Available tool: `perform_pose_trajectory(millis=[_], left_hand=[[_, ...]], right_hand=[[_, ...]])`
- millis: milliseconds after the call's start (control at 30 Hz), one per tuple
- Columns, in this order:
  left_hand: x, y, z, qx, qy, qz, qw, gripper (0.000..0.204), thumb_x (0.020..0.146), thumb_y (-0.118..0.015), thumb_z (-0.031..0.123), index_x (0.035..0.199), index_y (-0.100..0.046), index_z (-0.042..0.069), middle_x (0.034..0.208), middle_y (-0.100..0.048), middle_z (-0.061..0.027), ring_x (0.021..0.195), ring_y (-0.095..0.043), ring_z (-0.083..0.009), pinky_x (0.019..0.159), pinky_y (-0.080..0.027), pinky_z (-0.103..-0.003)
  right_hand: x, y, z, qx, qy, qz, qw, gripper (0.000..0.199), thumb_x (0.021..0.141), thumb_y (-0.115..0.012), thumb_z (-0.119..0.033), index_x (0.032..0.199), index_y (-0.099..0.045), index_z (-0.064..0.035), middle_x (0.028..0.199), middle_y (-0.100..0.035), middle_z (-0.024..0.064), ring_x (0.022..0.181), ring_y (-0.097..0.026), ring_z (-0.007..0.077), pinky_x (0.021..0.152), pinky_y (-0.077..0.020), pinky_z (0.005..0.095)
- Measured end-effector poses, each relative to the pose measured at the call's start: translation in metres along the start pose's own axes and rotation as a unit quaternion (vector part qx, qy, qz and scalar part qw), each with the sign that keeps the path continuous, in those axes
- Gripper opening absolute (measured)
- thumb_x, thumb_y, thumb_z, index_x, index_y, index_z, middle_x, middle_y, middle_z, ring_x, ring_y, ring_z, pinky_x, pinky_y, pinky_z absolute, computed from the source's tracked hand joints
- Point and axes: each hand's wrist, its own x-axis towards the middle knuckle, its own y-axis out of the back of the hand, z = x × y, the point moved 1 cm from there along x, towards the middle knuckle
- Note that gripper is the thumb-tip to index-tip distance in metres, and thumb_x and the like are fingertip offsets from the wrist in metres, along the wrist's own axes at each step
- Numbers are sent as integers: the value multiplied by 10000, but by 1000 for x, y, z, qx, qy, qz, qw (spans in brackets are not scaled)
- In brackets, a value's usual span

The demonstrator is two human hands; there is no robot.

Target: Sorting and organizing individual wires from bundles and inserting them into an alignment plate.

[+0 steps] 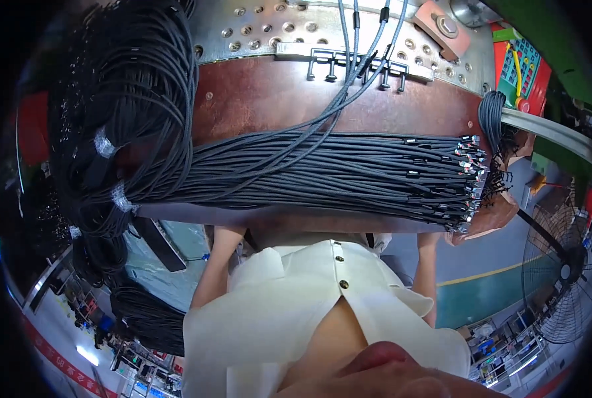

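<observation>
Both my hands are hidden below the near edge of the brown work surface (pixel 243 106). Only my left forearm (pixel 218 265) and my right forearm (pixel 427 265) show, reaching up to that edge. In front of me lies a wide bundle of dark grey cables (pixel 309 169). Its stripped ends (pixel 468 169), with small metal contacts, gather at the right. Toward the left the cables bend into thick coils (pixel 147 86), bound by clear wrap (pixel 121 198). A few separate cables (pixel 344 40) cross the bundle and run up through a row of black pegs (pixel 359 67).
A perforated metal plate (pixel 256 30) stands along the far side, with a bolted copper-coloured block (pixel 444 28). At the far right are a red and green device (pixel 525 69), a metal rail (pixel 561 136) and a black fan (pixel 565 270). Brown wrapping-like material (pixel 492 215) sits by the cable ends.
</observation>
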Motion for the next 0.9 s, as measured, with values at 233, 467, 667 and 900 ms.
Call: perform_pose_trajectory(millis=[233, 467, 667, 900], left_hand=[[13, -21, -15, 25, -62, 119, 991, 283, 896, -484, 250, 1018, -661, 67, 995, -663, -166, 939, -618, -340, 851, -467, -442], [26, -43, -32, 39, -139, 232, 962, 301, 894, -476, 257, 1045, -662, 75, 1039, -659, -165, 972, -614, -336, 858, -469, -437], [35, -29, -23, -12, -120, 188, 975, 338, 881, -486, 225, 1151, -614, 69, 1167, -604, -187, 1073, -565, -357, 918, -441, -429], [-20, 115, 62, -240, -197, -293, 904, 356, 944, -487, 240, 1223, -568, 34, 1227, -583, -182, 1181, -515, -322, 1007, -391, -380]], right_hand=[[12, -4, -26, -106, 188, 119, 969, 351, 808, -642, -88, 1144, -583, -7, 1158, -595, 174, 1083, -547, 309, 963, -405, 404], [15, 2, -53, -101, 180, 86, 975, 403, 887, -546, -6, 1278, -459, 34, 1254, -523, 124, 1121, -496, 226, 981, -403, 332], [12, 4, -58, -15, 141, 104, 984, 400, 800, -631, -16, 1187, -543, 27, 1187, -577, 182, 1106, -531, 312, 974, -397, 393], [48, 139, -121, -31, 187, 293, 937, 207, 911, -482, 9, 1059, -614, 69, 922, -666, 126, 807, -624, 188, 757, -489, 273]])
